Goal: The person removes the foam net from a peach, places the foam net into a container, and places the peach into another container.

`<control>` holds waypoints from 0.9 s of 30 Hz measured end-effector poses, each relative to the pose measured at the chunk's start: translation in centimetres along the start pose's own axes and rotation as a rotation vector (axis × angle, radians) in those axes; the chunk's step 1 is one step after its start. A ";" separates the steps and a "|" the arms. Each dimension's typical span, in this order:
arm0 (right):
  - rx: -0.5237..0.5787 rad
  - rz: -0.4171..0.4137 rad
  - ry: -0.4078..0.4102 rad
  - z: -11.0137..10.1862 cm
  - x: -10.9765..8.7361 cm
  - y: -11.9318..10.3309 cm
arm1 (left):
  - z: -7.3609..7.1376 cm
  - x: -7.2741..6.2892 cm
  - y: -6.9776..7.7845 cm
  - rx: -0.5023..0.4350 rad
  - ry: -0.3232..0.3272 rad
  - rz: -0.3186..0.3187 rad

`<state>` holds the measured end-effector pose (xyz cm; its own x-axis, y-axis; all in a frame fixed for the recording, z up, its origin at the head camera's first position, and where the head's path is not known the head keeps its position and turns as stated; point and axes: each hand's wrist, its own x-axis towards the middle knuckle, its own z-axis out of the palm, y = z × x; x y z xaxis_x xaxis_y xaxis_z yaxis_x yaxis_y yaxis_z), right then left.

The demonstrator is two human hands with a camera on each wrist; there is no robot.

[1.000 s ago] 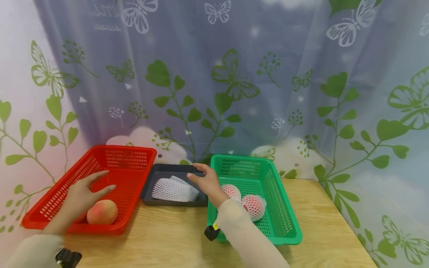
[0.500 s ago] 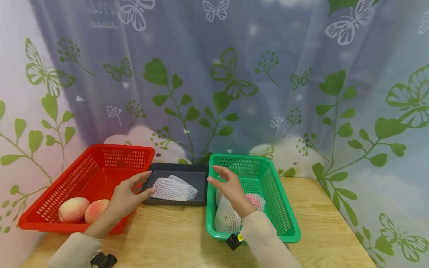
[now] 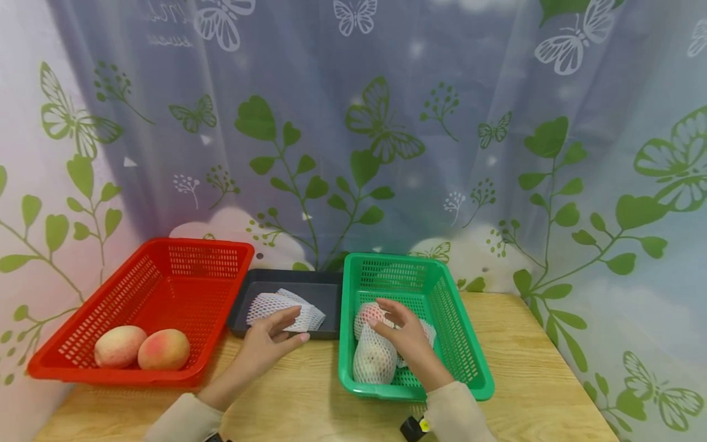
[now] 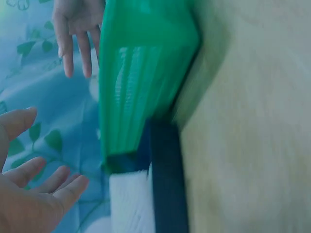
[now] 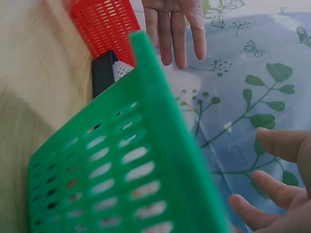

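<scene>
Left hand point(image 3: 264, 345), right hand point(image 3: 410, 341): grip apart, nothing held. Those overlapping foam nets point(image 3: 272, 307) could totally snag and lift together.

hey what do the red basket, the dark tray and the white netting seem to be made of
The red basket looks like molded plastic, slightly glossy, with even color and slotted walls. The dark tray is probably plastic or coated metal; its plain, dull surface leaves that open. The white netting seems to be soft, matte plastic foam, judging by its open mesh lying flat.
</scene>
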<state>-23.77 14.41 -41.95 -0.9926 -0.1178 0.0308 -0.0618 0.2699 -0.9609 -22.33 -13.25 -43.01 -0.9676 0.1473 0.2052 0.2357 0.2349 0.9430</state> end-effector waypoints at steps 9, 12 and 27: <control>-0.019 0.031 -0.050 -0.7 -1.0 2.3 | 4.2 -0.5 -0.5 -0.176 -0.049 -0.018; -0.059 0.062 -0.089 -0.7 -1.1 2.9 | 5.5 -0.6 -0.8 -0.209 -0.082 -0.030; -0.220 0.104 -0.327 -0.5 -0.6 3.3 | 8.4 -1.5 -2.7 -0.333 -0.079 -0.014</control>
<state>-23.48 15.89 -45.01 -0.9112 -0.3671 -0.1868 -0.0189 0.4903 -0.8713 -20.78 -6.02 -48.07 -0.9573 0.2234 0.1834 0.1677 -0.0875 0.9819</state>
